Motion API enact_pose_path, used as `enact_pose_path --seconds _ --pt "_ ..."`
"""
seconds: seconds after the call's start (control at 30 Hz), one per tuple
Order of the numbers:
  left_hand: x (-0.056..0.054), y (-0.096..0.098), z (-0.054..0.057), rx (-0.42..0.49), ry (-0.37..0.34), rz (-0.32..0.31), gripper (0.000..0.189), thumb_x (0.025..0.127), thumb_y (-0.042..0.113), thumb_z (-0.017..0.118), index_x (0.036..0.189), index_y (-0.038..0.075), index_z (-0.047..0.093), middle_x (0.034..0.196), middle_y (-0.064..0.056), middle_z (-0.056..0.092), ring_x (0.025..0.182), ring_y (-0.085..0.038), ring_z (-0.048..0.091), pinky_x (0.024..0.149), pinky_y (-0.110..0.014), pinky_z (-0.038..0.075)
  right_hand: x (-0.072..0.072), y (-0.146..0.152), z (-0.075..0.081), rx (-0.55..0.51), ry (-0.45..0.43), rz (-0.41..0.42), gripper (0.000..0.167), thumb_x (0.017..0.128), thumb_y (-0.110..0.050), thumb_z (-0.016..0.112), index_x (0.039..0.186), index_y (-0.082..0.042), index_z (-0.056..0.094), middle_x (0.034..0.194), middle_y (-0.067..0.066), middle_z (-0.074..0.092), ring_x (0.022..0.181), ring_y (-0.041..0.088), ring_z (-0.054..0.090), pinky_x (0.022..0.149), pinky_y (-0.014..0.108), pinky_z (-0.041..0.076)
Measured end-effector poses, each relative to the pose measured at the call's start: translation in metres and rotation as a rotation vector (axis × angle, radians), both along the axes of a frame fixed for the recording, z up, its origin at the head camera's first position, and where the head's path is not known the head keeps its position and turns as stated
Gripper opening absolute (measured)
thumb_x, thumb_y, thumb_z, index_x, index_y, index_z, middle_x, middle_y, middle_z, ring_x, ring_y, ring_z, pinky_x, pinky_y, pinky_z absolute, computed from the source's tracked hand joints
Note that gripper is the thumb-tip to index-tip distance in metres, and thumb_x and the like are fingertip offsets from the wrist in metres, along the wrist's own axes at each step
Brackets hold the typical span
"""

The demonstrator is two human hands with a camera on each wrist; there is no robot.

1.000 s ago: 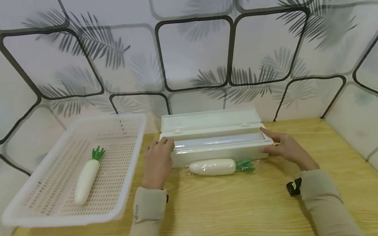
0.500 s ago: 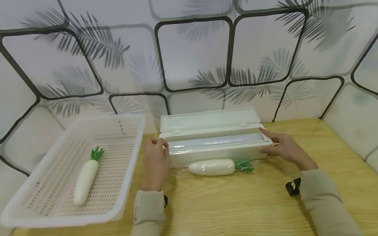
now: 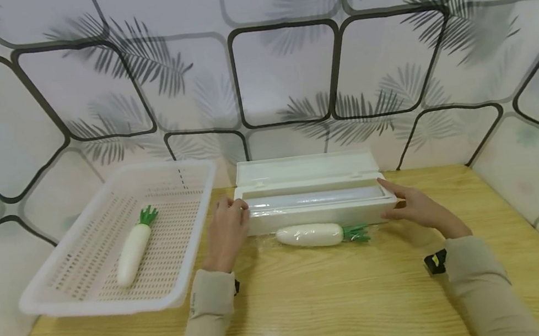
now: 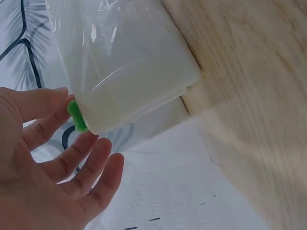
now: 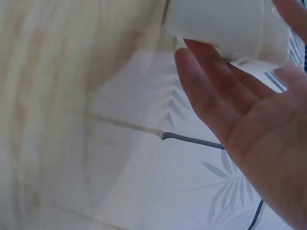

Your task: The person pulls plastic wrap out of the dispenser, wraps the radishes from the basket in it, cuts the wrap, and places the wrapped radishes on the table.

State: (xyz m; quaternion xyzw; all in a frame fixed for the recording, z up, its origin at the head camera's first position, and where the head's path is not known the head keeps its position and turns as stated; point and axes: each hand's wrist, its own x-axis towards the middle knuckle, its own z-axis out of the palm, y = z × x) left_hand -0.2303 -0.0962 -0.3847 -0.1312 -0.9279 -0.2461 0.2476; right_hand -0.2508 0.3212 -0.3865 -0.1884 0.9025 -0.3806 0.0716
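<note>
A white cling film dispenser (image 3: pixel 320 217) lies on the table with its lid (image 3: pixel 306 167) raised and a roll of film (image 3: pixel 313 198) inside. At its left end my left hand (image 3: pixel 227 229) pinches a small green slide cutter (image 4: pixel 77 116) between thumb and index finger; the other fingers are loosely bent. My right hand (image 3: pixel 420 208) grips the dispenser's right end, thumb in front and fingers at the end and back. Directly before the dispenser lies a white radish (image 3: pixel 309 236) with green leaves, under clear film. In the head view the cutter is hidden by my left hand.
A white perforated basket (image 3: pixel 183 288) stands at the left of the wooden table (image 3: pixel 345 303). One more white radish (image 3: pixel 133 254) lies in it, unwrapped. A patterned wall (image 3: pixel 284 77) rises close behind the dispenser.
My left hand has slid a little left along the dispenser's front edge to its end, with the cutter. My right hand has kept its grip. The head view has turned slightly left.
</note>
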Motion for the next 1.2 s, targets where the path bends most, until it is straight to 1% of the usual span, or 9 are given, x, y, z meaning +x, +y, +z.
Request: enact_pose_path --seconds 0.1,0.23,0.3,0.4,0.5,0.6,0.9,1.07,1.2 --pt "-0.001 -0.002 0.001 -0.013 0.04 -0.039 0.005 0.092 0.001 0.072 0.093 -0.004 0.072 0.1 -0.019 0.065 0.093 -0.037 0.06 0.081 -0.045 0.054 0.0 0.003 0.005 -0.011 -0.009 0.033 0.084 0.097 -0.016 0.069 0.16 0.003 0.016 0.159 0.038 0.014 0.12 0.055 0.052 0.091 0.06 0.051" --pt "-0.003 -0.003 0.003 -0.055 0.095 -0.088 0.004 0.089 0.001 0.076 0.09 -0.001 0.073 0.099 -0.016 0.068 0.096 -0.037 0.062 0.09 -0.05 0.051 0.004 0.004 0.01 -0.013 0.068 -0.026 0.066 0.099 -0.014 0.067 0.151 0.01 0.035 0.152 0.039 0.031 0.123 0.056 0.048 0.093 0.064 0.048" --pt "-0.004 -0.004 0.002 -0.092 0.124 -0.107 0.005 0.088 0.002 0.078 0.09 0.0 0.073 0.098 -0.014 0.069 0.096 -0.036 0.062 0.09 -0.051 0.05 0.008 0.001 0.012 -0.004 0.159 -0.08 0.053 0.099 -0.014 0.067 0.142 0.011 0.048 0.145 0.038 0.042 0.126 0.056 0.045 0.096 0.067 0.044" --pt "-0.005 -0.006 -0.002 -0.14 0.185 -0.138 0.006 0.088 0.004 0.079 0.09 0.003 0.073 0.097 -0.011 0.069 0.095 -0.034 0.063 0.088 -0.052 0.051 0.012 -0.007 0.012 -0.002 0.354 -0.137 0.034 0.094 -0.007 0.072 0.123 0.009 0.065 0.129 0.032 0.057 0.119 0.051 0.052 0.093 0.068 0.045" --pt "-0.007 -0.008 -0.006 -0.183 0.235 -0.162 0.006 0.089 0.006 0.078 0.092 0.003 0.073 0.097 -0.009 0.069 0.097 -0.033 0.063 0.087 -0.051 0.051 0.013 -0.017 0.009 0.014 0.578 -0.145 0.018 0.084 0.003 0.078 0.102 0.006 0.073 0.106 0.023 0.067 0.098 0.042 0.062 0.081 0.058 0.051" --pt "-0.007 -0.009 -0.009 -0.208 0.24 -0.176 0.007 0.09 0.008 0.076 0.095 0.002 0.074 0.099 -0.009 0.069 0.101 -0.033 0.062 0.089 -0.051 0.05 0.012 -0.023 0.005 0.041 0.706 -0.119 0.015 0.078 0.008 0.081 0.091 0.001 0.076 0.089 0.011 0.068 0.081 0.03 0.062 0.067 0.046 0.052" --pt "-0.008 -0.009 -0.015 -0.232 0.205 -0.18 0.005 0.091 0.008 0.076 0.094 0.004 0.079 0.096 -0.006 0.068 0.098 -0.032 0.059 0.086 -0.049 0.048 0.011 -0.029 -0.004 0.101 0.721 -0.089 0.012 0.076 0.004 0.083 0.085 -0.001 0.077 0.079 0.002 0.062 0.07 0.022 0.056 0.06 0.037 0.048" --pt "-0.011 -0.007 -0.011 -0.139 0.159 -0.181 0.003 0.087 0.006 0.08 0.088 0.003 0.079 0.091 -0.007 0.068 0.09 -0.03 0.06 0.08 -0.047 0.049 0.01 -0.031 -0.006 0.064 0.749 -0.092 0.016 0.074 0.01 0.083 0.079 -0.003 0.075 0.077 0.001 0.062 0.069 0.019 0.056 0.058 0.036 0.047" --pt "-0.015 -0.005 -0.003 -0.026 0.061 -0.171 0.006 0.082 0.004 0.083 0.084 0.002 0.078 0.091 -0.008 0.069 0.088 -0.029 0.059 0.081 -0.045 0.048 0.009 -0.031 -0.003 0.044 0.775 -0.086 0.02 0.072 0.012 0.083 0.078 -0.004 0.073 0.077 0.001 0.062 0.069 0.015 0.056 0.058 0.037 0.049"
